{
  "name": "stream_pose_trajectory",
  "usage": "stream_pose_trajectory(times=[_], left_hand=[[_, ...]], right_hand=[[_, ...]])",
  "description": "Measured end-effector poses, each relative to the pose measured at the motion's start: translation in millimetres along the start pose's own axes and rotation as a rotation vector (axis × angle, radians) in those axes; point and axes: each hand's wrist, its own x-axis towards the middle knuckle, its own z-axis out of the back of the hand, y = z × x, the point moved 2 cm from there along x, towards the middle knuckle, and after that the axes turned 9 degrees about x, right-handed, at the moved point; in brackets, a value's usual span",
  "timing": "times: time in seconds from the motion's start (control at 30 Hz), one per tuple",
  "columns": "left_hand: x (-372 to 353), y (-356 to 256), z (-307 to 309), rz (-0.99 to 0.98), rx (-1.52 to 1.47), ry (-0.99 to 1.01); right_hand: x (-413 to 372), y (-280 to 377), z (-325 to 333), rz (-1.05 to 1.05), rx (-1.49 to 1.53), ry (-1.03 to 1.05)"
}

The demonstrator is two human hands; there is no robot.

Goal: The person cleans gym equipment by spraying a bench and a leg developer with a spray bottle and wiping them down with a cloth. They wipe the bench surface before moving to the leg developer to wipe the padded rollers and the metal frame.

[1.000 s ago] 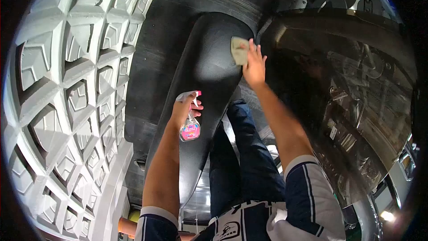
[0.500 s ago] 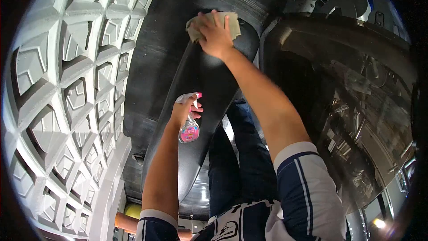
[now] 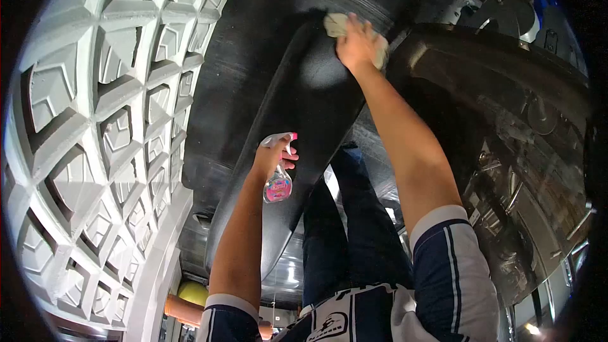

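Spray bottle (image 3: 278, 189), long axis up-frame, nozzle (image 3: 293, 136) rightward — left hand (image 3: 272, 156) clamping it, right hand (image 3: 358, 45) over part-hidden cloth (image 3: 335, 25), grip unclear

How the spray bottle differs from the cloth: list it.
Colour: the spray bottle is clear with a pink label; the cloth is plain greenish-beige.
Hold: the left grip wraps the bottle; the right grip spreads over the cloth, partly hiding it.
Place: the bottle is nearer the shirt; the cloth is farther out.
Shared: one grip touches each.
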Motion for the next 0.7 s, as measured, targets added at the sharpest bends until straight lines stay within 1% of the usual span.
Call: stream_pose_trajectory(times=[0.03,0.07,0.17,0.23,0.3,0.37,0.43,0.5,0.57,0.63,0.7], left_hand=[[1,0,0,0.003,0.000,-0.004],[2,1,0,0.022,-0.003,-0.013],[1,2,-1,0.036,-0.005,-0.021],[1,-1,-1,0.022,-0.008,-0.020],[3,3,0,0.035,-0.006,-0.018],[4,5,2,0.022,-0.010,-0.016],[4,6,1,0.011,-0.016,-0.014],[3,4,1,0.024,-0.007,-0.025],[2,3,2,0.013,-0.023,-0.009],[1,3,1,0.000,-0.033,0.015],[0,2,1,-0.002,-0.029,-0.004]], right_hand=[[7,16,-11,0.109,-0.022,-0.021],[9,31,-21,0.275,-0.111,-0.013],[-20,71,-35,0.503,-0.094,0.074],[-58,78,-17,0.686,-0.127,0.160],[-88,58,-15,0.759,0.021,0.108],[-113,24,-4,0.734,0.020,0.219],[-127,-15,11,0.586,-0.104,0.270],[-120,-43,25,0.379,-0.209,0.220],[-101,-57,24,0.283,-0.074,0.036],[-70,-41,15,0.093,0.169,-0.063],[-42,-15,-7,-0.036,0.013,-0.171]])
